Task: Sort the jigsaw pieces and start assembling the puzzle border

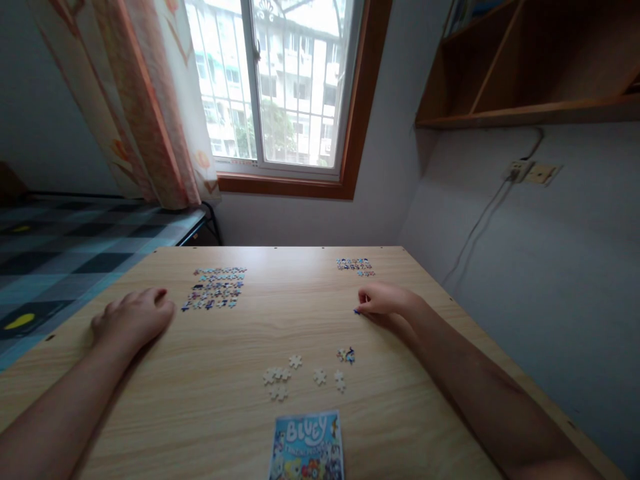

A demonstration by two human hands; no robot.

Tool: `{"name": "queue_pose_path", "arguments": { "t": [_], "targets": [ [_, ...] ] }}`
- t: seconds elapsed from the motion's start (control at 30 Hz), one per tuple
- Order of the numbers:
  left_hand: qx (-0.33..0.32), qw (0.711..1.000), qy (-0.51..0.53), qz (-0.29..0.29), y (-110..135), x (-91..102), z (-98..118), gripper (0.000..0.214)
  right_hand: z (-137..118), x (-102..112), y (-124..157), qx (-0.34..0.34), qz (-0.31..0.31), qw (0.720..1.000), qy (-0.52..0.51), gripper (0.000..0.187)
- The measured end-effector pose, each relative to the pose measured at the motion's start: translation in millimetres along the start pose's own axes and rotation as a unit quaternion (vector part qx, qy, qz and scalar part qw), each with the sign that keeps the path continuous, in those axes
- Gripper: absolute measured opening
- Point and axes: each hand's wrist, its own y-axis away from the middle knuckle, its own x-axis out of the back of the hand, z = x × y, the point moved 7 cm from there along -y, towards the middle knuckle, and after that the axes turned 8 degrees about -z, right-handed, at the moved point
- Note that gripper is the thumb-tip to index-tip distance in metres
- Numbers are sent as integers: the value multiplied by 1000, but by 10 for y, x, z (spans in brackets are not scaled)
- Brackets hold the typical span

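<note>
My right hand [383, 300] rests on the wooden table [240, 413], fingers pinched on a small blue puzzle piece [357, 311] just below a small cluster of joined pieces [355, 266]. My left hand [133, 317] lies loosely curled, palm down, on the table's left side, holding nothing, just left of a larger patch of colourful pieces [216, 288]. Nearer me lie several loose pieces face down [280, 379] and one face-up coloured piece [346, 355]. A blue "Bluey" picture card [307, 447] sits at the front edge.
A window [280, 87] with a patterned curtain [145, 100] is behind the table. A bed with a checked cover [65, 247] stands to the left. A wooden shelf [530, 67] and a wall socket with cable [520, 172] are on the right wall.
</note>
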Motion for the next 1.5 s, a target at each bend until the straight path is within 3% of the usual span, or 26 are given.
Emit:
{"name": "queue_pose_path", "arguments": {
  "t": [0.17,0.4,0.6,0.77,0.97,1.33,1.5],
  "targets": [
    [30,999,-16,-23,60,42,33,68,-31,57,-66,-33,129,990,34,23],
    [32,999,-19,-5,44,45,19,66,16,16,-142,-53,181,982,23,26],
    [31,999,-21,-19,46,33,23,70,79,143,-27,-89,255,962,-28,32],
    [38,999,-28,-26,78,50,51,69,2,145,-22,-63,208,975,-37,26],
    [35,998,-33,-28,74,31,26,69,-12,57,-64,-50,147,988,-18,33],
    [42,998,-31,-18,24,8,-8,68,290,-35,-217,-131,198,971,-9,42],
    [34,999,-22,-9,53,30,16,67,296,-43,-255,-150,209,966,5,42]
  ]
}}
